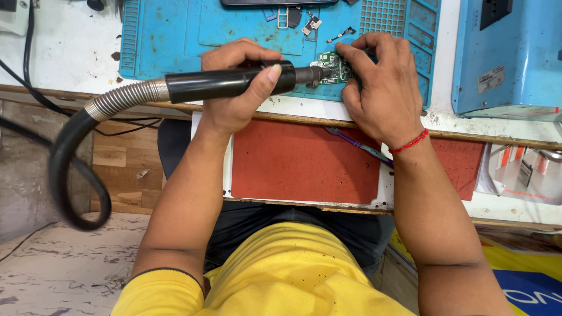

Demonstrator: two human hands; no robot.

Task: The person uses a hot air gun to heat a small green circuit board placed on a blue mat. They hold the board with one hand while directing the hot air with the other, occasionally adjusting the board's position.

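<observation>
Work is mid-way, by the look of it: the nozzle sits at the board, and loose small parts (311, 23) already lie on the mat at 12 o'clock from the board, so some stripping seems done. Whether any joint has loosened cannot be told; the board itself stays in one piece on the mat.

Largest to smallest:
- Bench (70, 52), white, stained, across the top.
- Blue box (509, 52) at 3 o'clock from the hands.
- Blue mat (170, 35) on the bench, board at its lower right part.
- Hose (70, 152), black with a metal coil, loops off at 8 o'clock.
- Hot-air wand (228, 82), black, lying level, tip pointing to 3 o'clock and just at the board's left edge.
- Green board (333, 67), small, flat on the mat.

Left hand (234, 88): wrapped round the wand, thumb along the top, forearm coming up from 6 o'clock.
Right hand (380, 88): palm down, fingers spread narrow, fingertips pinning the board at its right side; red thread at the wrist.
</observation>
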